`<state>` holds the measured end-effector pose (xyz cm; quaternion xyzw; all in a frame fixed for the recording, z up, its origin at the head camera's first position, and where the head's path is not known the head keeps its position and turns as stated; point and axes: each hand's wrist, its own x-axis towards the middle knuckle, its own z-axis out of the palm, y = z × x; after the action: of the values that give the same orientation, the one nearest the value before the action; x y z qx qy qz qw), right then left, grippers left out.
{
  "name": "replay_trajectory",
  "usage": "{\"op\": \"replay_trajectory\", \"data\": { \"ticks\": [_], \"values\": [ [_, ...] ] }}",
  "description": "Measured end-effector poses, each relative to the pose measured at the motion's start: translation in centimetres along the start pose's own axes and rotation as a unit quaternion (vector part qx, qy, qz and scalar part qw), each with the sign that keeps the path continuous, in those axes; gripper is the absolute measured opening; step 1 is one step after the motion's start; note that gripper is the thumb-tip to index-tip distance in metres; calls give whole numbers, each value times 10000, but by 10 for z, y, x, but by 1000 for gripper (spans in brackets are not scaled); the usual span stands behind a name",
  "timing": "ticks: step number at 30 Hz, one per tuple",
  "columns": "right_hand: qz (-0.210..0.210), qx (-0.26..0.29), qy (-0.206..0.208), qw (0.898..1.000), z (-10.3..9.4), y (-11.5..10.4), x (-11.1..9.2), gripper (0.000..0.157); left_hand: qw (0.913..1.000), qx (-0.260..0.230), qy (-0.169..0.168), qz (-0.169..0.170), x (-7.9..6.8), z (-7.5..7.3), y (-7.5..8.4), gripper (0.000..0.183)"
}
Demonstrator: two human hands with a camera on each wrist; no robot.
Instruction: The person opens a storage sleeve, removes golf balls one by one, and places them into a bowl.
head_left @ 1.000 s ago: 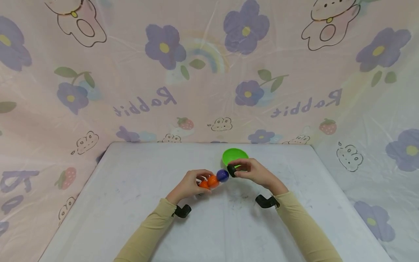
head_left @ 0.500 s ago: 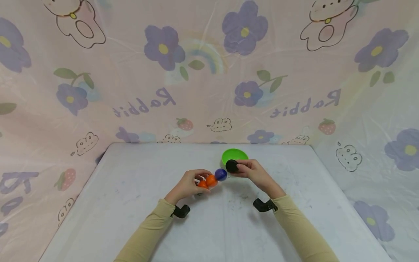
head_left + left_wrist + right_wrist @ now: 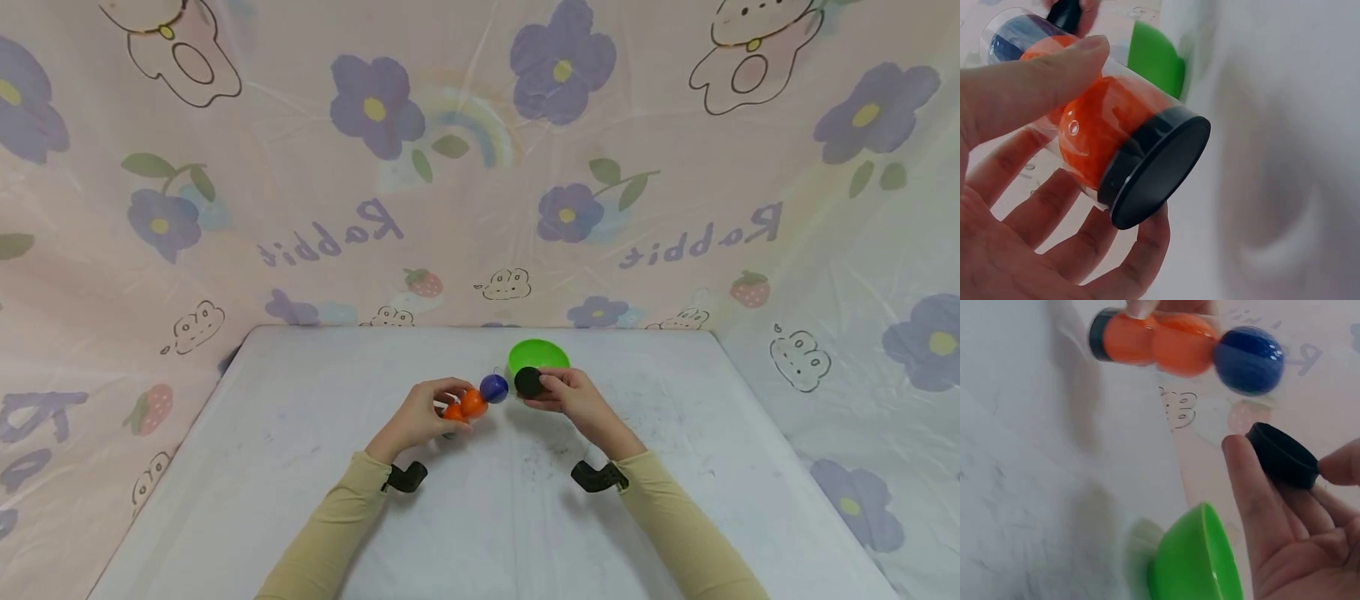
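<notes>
My left hand [image 3: 414,417] grips a clear tube [image 3: 1159,95], thumb on one side and fingers on the other. Two orange balls [image 3: 473,403] and a blue ball [image 3: 493,388] sit in line inside it. A black cap [image 3: 1163,172] closes the end nearest the left wrist camera; the blue ball is at the far, uncapped end. With thumb and fingers, my right hand [image 3: 581,408] pinches a loose black lid [image 3: 528,382] by its edge. That lid is just right of the tube's blue-ball end, apart from it in the right wrist view.
Behind the right hand stands a green bowl [image 3: 536,353] on the white-covered table [image 3: 510,533]; its inside is partly hidden. A patterned curtain [image 3: 465,200] surrounds the table at the back and sides. Black wrist mounts [image 3: 597,477] stick out from both sleeves.
The left hand has shifted left and slightly up with the tube. In the right hand, the lid has turned from edge-on to show its flat face, while the right forearm moved slightly left.
</notes>
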<state>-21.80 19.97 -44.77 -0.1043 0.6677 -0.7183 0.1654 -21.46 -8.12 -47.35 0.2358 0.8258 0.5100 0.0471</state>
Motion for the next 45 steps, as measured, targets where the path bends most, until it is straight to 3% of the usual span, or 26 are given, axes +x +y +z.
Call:
{"op": "replay_trajectory", "data": {
  "ticks": [6, 12, 19, 21, 25, 33, 40, 45],
  "values": [
    [196, -10, -105, 9998, 9, 16, 6, 34, 9996, 46, 247, -105, 0, -12, 3, 55],
    [491, -30, 66, 9988, 23, 30, 15, 33, 9995, -8, 299, -50, 1, -23, 4, 55],
    [598, 86, 146, 9981, 35, 45, 26, 32, 9993, -82, 336, 154, -8, -35, 45, 50],
    [666, 118, 225, 9975, 38, 48, 29, 32, 9992, -82, 343, 170, -7, -36, 46, 50],
    [778, 119, 464, 9958, 42, 54, 35, 30, 9993, -60, 346, 124, -5, -36, 43, 50],
    [864, 3, 784, 9932, 50, 64, 43, 29, 9989, -2, 465, 80, 5, -32, 7, 55],
    [834, -184, 856, 9927, 53, 64, 40, 29, 9989, 12, 460, 62, 7, -34, 5, 54],
    [653, -863, 774, 9911, 51, 58, 36, 31, 9987, 63, 502, 89, 8, -36, 5, 53]
  ]
}}
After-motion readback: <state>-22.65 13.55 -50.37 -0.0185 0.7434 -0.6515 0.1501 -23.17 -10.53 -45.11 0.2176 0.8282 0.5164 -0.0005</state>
